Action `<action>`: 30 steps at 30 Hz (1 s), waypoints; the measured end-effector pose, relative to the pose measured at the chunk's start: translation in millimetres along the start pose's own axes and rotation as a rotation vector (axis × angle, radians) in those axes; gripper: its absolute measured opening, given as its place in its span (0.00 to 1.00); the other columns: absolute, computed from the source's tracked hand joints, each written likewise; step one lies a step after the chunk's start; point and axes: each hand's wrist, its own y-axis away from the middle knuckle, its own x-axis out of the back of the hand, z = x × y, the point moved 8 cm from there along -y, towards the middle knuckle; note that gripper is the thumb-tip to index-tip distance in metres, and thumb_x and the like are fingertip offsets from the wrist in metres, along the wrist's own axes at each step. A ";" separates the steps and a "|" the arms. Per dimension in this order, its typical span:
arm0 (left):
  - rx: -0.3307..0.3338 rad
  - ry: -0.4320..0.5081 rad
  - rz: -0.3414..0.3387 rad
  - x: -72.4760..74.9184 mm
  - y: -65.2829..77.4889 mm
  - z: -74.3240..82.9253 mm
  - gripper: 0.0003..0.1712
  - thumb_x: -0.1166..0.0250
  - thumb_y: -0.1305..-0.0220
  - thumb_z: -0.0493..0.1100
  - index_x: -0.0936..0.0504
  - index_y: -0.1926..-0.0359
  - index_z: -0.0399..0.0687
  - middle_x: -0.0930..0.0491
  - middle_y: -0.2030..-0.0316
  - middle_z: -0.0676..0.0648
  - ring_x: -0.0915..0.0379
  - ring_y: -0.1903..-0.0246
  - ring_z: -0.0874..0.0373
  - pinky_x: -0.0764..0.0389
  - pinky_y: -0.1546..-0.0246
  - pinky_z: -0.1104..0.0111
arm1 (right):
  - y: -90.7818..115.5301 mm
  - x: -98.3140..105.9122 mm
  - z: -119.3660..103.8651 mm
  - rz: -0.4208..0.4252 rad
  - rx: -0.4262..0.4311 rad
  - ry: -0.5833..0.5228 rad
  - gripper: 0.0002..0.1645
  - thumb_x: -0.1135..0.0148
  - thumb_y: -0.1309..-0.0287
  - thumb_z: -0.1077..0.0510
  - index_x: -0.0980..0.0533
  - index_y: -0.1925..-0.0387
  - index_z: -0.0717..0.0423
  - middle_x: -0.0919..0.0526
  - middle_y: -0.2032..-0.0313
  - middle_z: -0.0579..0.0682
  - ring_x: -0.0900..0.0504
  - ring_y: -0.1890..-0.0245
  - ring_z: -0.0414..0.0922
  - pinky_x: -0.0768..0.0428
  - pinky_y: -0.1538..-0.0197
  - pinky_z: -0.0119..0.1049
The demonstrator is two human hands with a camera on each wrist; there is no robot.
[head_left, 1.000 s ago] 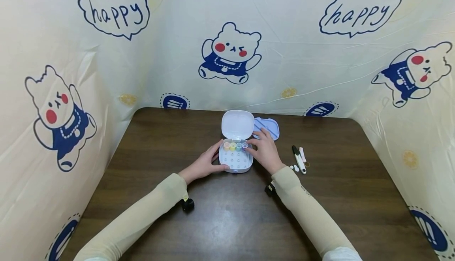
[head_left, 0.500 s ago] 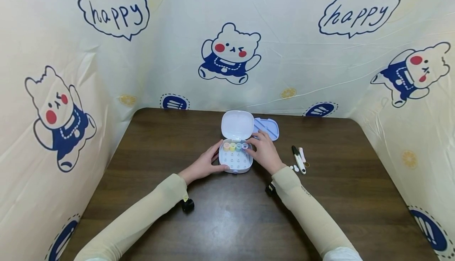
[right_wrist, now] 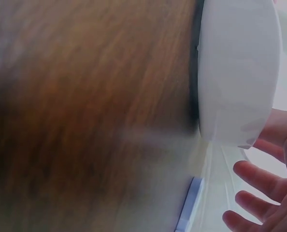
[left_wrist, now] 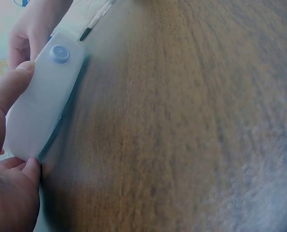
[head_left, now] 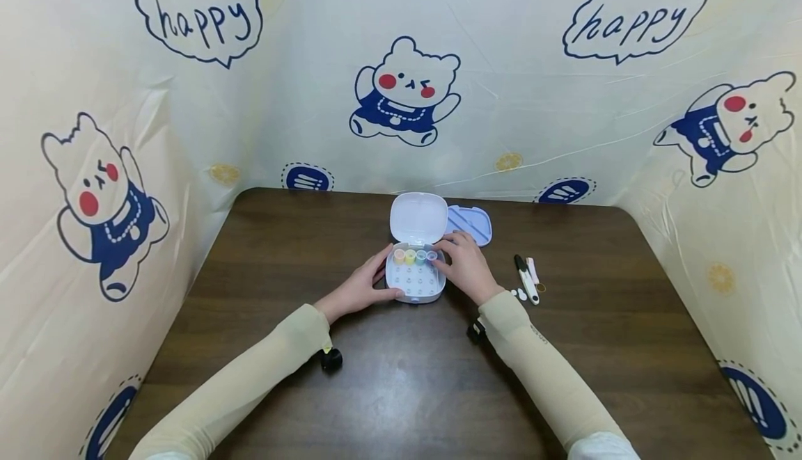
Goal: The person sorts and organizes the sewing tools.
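A white storage box (head_left: 418,299) stands on the table, its hinged lid (head_left: 418,218) raised. Inside, small pegs fill the front rows. Along the back sit an orange spool (head_left: 399,257), a yellow spool (head_left: 410,257), a green-blue spool (head_left: 421,257) and a purple spool (head_left: 431,255). My left hand (head_left: 360,293) grips the box's left side, thumb at the front corner. The left wrist view shows that thumb on the box wall (left_wrist: 47,106). My right hand (head_left: 466,270) pinches the purple spool from the right; in the right wrist view, its other fingers spread behind the box.
Behind the right hand lies a light blue tray (head_left: 477,227), close beside the raised lid. Farther right are a black-and-white pen-like tool (head_left: 527,280), a slim white piece (head_left: 532,271), a small ring (head_left: 541,289) and small white discs (head_left: 522,295). A patterned curtain (head_left: 520,98) surrounds the table.
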 end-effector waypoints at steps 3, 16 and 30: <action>0.002 -0.005 -0.005 0.3 0.3 2.2 0.62 0.24 0.36 0.48 0.57 0.16 0.46 0.55 0.18 0.40 0.49 0.21 0.47 0.36 0.25 0.57 | -0.3 0.6 -0.4 -0.004 -0.003 0.002 0.17 0.24 0.38 0.55 0.13 0.49 0.54 0.16 0.46 0.55 0.25 0.38 0.56 0.27 0.30 0.53; 0.012 -0.027 -0.008 0.1 -0.4 -1.6 0.63 0.23 0.36 0.50 0.57 0.15 0.47 0.55 0.18 0.41 0.48 0.21 0.48 0.36 0.26 0.60 | 2.1 0.8 1.1 -0.018 -0.033 -0.033 0.17 0.26 0.36 0.54 0.13 0.47 0.53 0.17 0.43 0.56 0.23 0.40 0.56 0.21 0.36 0.54; -0.005 -0.016 -0.002 0.1 0.7 0.1 0.61 0.24 0.35 0.48 0.56 0.16 0.46 0.55 0.18 0.40 0.49 0.21 0.46 0.36 0.25 0.57 | 1.9 -0.6 2.6 -0.026 -0.032 -0.061 0.17 0.27 0.35 0.54 0.14 0.46 0.52 0.19 0.42 0.57 0.20 0.41 0.54 0.17 0.42 0.54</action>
